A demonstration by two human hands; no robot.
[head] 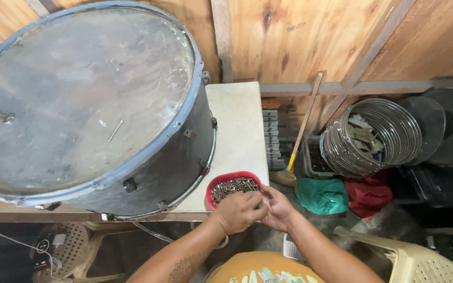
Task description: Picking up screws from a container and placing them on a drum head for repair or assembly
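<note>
1. The left hand (239, 211) and right hand (276, 208) are brought together at the lower centre of the frame, fingers curled; whether anything is pinched between them cannot be told.
2. Both hands are held at the near rim of a red bowl (212, 187) filled with metal screws (233, 187), set on the worktop (237, 126) beside a large drum (90, 105).
3. The screws are judged small, stiff, light singly and sharp-tipped; each is best pinched along the shank.
4. One loose nail (115, 130) is seen lying on the drumhead.
</note>
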